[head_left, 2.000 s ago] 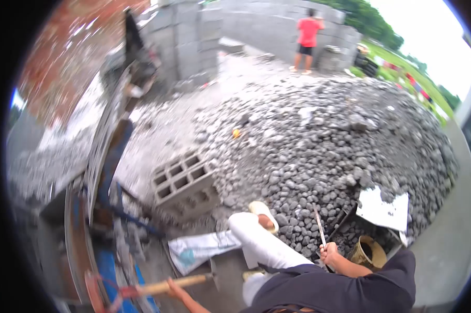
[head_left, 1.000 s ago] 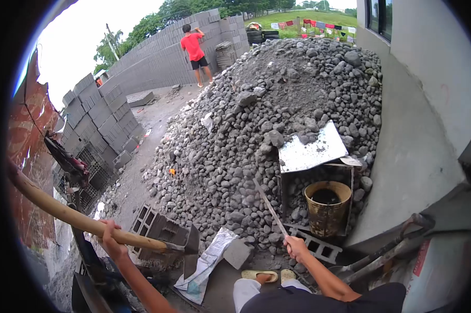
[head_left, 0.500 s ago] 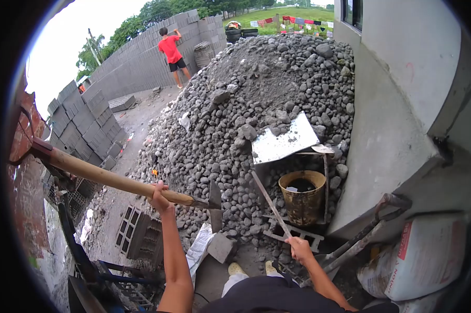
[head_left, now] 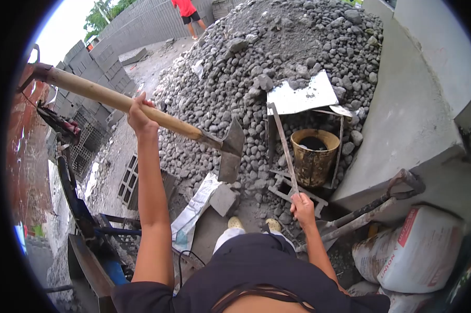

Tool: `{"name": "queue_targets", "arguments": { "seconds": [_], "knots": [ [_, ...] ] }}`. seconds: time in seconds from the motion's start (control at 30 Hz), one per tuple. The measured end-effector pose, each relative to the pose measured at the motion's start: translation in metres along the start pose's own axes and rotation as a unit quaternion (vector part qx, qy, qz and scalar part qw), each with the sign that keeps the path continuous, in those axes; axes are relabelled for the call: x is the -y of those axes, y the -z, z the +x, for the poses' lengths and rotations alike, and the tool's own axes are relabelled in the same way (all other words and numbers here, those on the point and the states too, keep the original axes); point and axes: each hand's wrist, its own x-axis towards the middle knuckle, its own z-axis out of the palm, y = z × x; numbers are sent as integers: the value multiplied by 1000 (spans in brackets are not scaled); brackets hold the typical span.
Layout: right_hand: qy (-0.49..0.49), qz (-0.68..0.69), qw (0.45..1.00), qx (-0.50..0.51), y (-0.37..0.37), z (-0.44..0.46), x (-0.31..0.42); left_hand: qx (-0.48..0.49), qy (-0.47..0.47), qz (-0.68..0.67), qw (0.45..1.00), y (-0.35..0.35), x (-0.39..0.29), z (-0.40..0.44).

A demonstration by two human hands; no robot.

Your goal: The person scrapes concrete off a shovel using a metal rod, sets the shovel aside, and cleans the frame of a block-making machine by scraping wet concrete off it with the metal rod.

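Shovel (head_left: 177, 124) slants in the outstretched left hand (head_left: 140, 115), fingers (head_left: 136, 103) clamped round it; right hand (head_left: 302, 206) clasps a rod (head_left: 284, 143).

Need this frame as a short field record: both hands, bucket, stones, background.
left hand: gripping the wooden-handled tool, metal blade toward the stones
right hand: gripping the lower end of a thin strip
bucket: upright, dark contents, beneath a pale sheet
stones: large gray pile ahead
right side: white-and-red bag near the wall
background: person in red shirt, head out of view
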Motion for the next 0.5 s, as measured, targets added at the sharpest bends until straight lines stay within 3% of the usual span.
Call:
{"name": "queue_targets", "arguments": {
  "seconds": [0.13,0.17,0.27,0.4,0.5],
  "knots": [
    [-17,-29,997,63,-17,-5,-21,-33,8,-24,999,37,9,27],
    [-46,-5,997,56,-21,-5,-21,-38,7,-19,999,43,9,28],
    [-9,-59,998,5,-26,21,-13,-91,-12,-11,996,57,10,37],
    [234,26,965,-112,-33,37,159,-147,-37,-29,988,60,3,45],
    [433,112,858,-252,-50,47,269,-150,-31,-60,986,60,0,55]
  ]
}}
